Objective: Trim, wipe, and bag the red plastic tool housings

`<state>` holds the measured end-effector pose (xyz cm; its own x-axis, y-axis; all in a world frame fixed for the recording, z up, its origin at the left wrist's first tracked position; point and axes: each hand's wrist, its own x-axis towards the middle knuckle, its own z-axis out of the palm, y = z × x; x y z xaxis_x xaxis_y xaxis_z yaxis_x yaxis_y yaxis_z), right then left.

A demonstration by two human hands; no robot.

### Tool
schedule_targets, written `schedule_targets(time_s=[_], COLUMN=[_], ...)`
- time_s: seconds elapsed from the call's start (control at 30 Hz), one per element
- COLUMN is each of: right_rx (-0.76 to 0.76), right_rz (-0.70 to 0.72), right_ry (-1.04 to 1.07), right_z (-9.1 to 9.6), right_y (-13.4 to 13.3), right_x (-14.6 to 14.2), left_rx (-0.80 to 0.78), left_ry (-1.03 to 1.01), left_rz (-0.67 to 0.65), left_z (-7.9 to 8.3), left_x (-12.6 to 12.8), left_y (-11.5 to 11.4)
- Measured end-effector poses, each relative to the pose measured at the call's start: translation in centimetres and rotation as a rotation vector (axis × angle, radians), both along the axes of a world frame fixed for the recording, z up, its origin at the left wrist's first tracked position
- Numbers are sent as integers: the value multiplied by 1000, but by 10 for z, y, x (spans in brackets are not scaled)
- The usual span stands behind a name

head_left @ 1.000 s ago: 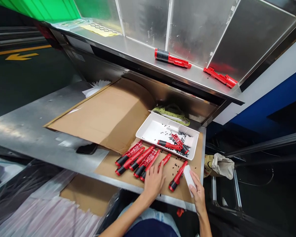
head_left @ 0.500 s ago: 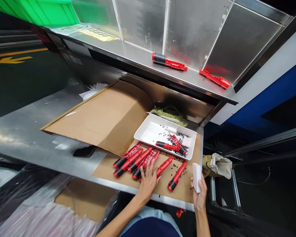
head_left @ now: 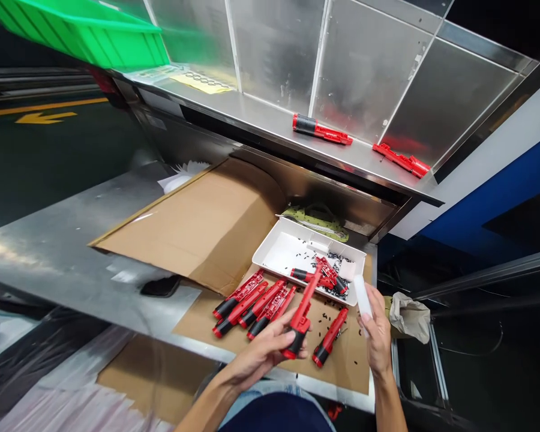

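Head view: I read no brand or label on any tool; the only writing is a yellow arrow painted on the dark floor at far left, and a yellowish printed sheet on the upper shelf, too blurred to read. My left hand reaches in palm-up from below, fingers curled around the black grip of a red-and-black tool handle, lifted off the cardboard and tilted so its red end points up toward the white tray. My right hand is raised at the desk's right edge, closed on a small white block held upright between thumb and fingers. A row of matching handles lies on the cardboard sheet just left of the held one, another single handle lies between my hands, and more rest in the tray among black screws.
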<state>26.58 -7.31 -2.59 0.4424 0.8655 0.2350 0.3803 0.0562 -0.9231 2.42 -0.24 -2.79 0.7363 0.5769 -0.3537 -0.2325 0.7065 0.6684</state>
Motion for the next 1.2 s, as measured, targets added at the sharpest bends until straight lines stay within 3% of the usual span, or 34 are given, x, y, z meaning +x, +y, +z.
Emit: schedule_targets(time_s=[0.17, 0.3, 0.37, 0.47, 0.6, 0.73, 0.8, 0.9, 1.03, 1.2], right_rx=[124, 203, 209, 244, 301, 209, 221, 255, 126, 162], right_rz=[90, -2, -45, -33, 160, -86, -33, 181, -46, 125], right_ry=[-569, -857, -936, -976, -994, -966, -953, -941, -980, -942], right_z=[46, 68, 71, 70, 64, 66, 68, 72, 77, 76], right_y=[23, 37, 40, 37, 31, 30, 28, 23, 21, 18], right_x=[-3, 6, 5, -10, -22, -11, -13, -21, -21, -24], left_rx=[148, 464, 547, 525, 412, 300, 281, 344, 528, 728], left_ry=[19, 226, 314, 333, 285, 224, 232, 254, 363, 471], left_rz=[-39, 18, 36, 41, -30, -123, -131, -142, -118, -83], left_z=[16, 34, 42, 51, 60, 67, 68, 68, 73, 78], left_x=[21, 31, 33, 37, 41, 40, 40, 39, 37, 37], left_y=[4, 5, 4, 4, 7, 9, 9, 9, 9, 10])
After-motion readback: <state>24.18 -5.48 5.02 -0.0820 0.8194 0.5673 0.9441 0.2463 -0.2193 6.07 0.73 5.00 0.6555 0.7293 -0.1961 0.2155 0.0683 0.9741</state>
